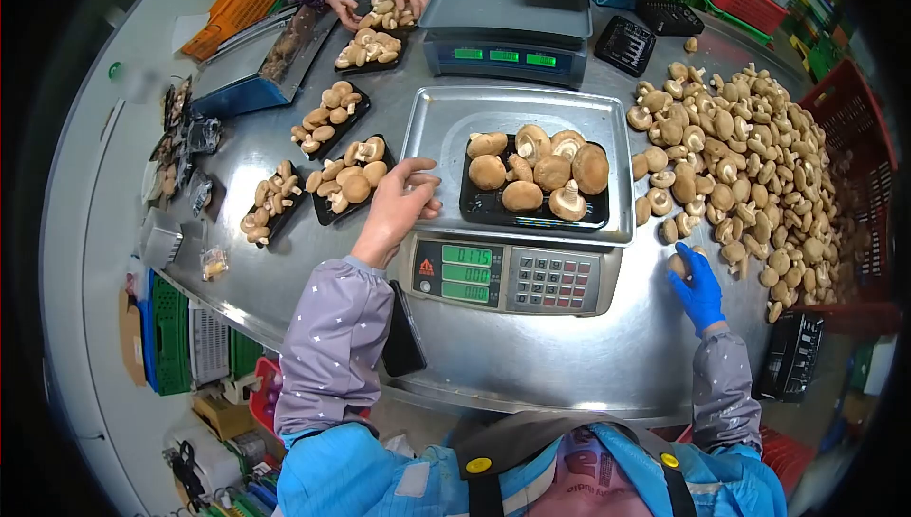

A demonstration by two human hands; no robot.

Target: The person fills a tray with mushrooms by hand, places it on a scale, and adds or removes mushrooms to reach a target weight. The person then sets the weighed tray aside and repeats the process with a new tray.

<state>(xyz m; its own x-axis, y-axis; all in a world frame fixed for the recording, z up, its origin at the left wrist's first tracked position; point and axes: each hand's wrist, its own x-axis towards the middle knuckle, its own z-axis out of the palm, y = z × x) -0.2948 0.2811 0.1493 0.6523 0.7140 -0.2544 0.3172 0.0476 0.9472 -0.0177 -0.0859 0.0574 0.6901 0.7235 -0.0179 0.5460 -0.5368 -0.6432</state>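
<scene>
My left hand (400, 204), bare, hovers at the left edge of the scale's steel pan (531, 109). Its fingers are loosely bent and somewhat apart, with nothing visible in them. On the pan sits a black tray (484, 213) holding several shiitake mushrooms (552, 173). Below it, the digital scale (512, 275) has a lit green display reading about 0.175. In a blue glove, my right hand (699, 291) has its fingers around a shiitake mushroom (677, 266), partly hidden, over the table right of the scale.
A big heap of shiitake (750, 156) covers the table's right side. Filled trays (349, 185) stand at left. A second scale (503, 19) is behind mine. Other people's hands (375, 5) handle mushrooms at the far side. Black trays (624, 46) and a red crate (854, 119) are at right.
</scene>
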